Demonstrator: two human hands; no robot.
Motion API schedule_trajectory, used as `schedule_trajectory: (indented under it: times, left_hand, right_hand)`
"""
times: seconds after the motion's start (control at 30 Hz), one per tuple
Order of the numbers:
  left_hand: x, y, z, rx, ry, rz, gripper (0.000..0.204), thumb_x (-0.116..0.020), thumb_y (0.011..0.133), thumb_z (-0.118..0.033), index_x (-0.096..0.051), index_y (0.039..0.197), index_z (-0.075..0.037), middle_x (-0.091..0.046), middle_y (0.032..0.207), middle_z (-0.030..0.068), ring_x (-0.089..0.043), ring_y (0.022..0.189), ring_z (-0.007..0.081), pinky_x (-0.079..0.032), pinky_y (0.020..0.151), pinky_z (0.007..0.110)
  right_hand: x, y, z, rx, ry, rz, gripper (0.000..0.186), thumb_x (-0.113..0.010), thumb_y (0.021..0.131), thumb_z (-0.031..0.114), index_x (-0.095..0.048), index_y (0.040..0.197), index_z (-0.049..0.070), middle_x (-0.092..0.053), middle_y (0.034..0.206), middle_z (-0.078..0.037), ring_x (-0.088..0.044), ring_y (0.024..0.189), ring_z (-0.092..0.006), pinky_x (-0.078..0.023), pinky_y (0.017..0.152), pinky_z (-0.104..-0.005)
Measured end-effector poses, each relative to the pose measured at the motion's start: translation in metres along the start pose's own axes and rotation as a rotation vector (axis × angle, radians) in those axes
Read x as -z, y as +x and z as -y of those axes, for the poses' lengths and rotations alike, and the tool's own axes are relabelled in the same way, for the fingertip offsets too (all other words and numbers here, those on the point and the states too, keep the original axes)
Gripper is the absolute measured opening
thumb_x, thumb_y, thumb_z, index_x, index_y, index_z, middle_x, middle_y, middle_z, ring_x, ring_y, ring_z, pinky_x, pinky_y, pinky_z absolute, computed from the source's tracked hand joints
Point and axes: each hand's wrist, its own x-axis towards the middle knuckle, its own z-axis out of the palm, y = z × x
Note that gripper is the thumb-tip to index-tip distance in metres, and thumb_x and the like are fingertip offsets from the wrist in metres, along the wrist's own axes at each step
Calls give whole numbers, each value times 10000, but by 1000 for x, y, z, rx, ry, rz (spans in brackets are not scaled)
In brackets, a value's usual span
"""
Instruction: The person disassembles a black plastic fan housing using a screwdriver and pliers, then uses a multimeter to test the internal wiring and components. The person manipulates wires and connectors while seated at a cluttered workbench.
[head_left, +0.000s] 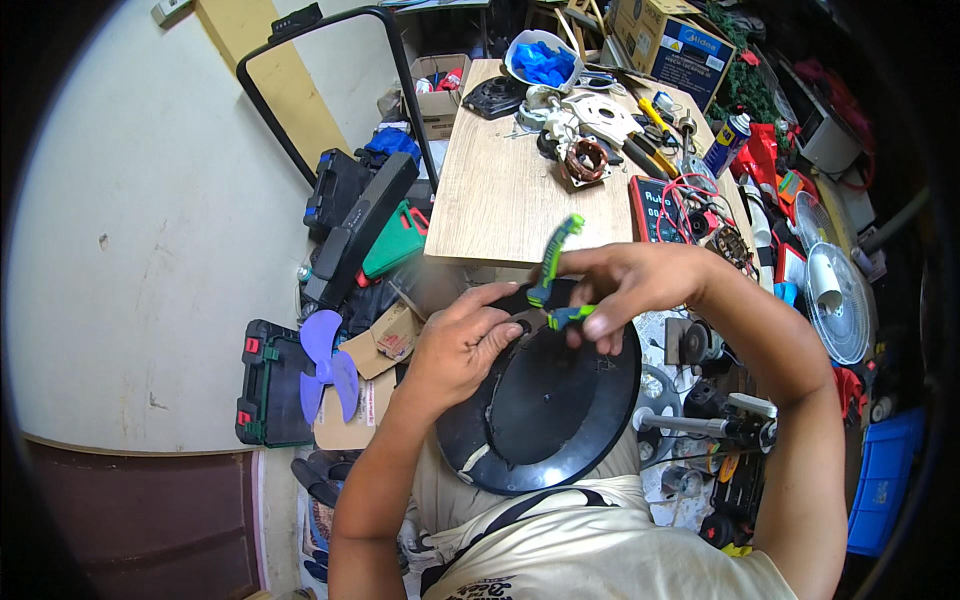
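A round black plastic base (560,400), like the foot of a stand fan, rests upside down or tilted on my lap, with a worn, whitish rim. My left hand (455,350) grips its far left edge, thumb pressed beside a small dark knob-like piece (524,326). Over the far part of the base, my right hand (640,290) is closed around pliers (550,265) with green and grey handles spread apart. Their jaws are hidden or blurred by the fingers.
Ahead stands a wooden table (490,200) with a copper-wound motor (585,160), a red multimeter (655,208) and a spray can (728,142). To the left are a purple fan blade (325,370) and tool cases (270,385). Fan guards (838,310) and a blue crate (885,480) are at right.
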Motion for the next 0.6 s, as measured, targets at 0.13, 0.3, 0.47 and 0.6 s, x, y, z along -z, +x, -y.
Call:
schedule_trajectory:
  times: [0.13,0.3,0.47,0.6]
  left_hand:
    - [4,-5,2,56,-30,21,220,-752,1014,-215,-776,1036,2,-673,1405,170,-683,1222,334,-536,1016,412]
    - [0,-6,-1,29,-11,30,319,-763,1008,-258,-740,1219,-20,-610,1498,162,-634,1314,312,-516,1072,405]
    - [5,-6,11,726,-730,13,497,-773,963,-183,-636,1390,30,-659,1412,148,-672,1224,202,-550,1032,355]
    - [16,-9,18,855,-864,247,477,-677,948,-75,-618,1399,70,-739,1215,104,-697,1071,144,-565,966,306]
  right_hand:
    - [-23,5,-47,398,383,-151,885,-897,891,227,-431,1619,37,-727,1194,-146,-744,1023,-198,-621,907,-347]
    - [-57,24,-90,386,154,-481,303,-812,983,222,-759,1210,27,-765,1003,-63,-712,986,-146,-565,907,-313]
    - [-49,8,-87,561,-372,-677,161,-746,995,152,-786,1054,8,-784,984,-113,-737,963,-227,-568,909,-370]
    - [-66,10,-92,583,-492,-670,128,-740,973,112,-786,1037,11,-773,943,-126,-741,883,-263,-578,818,-373]
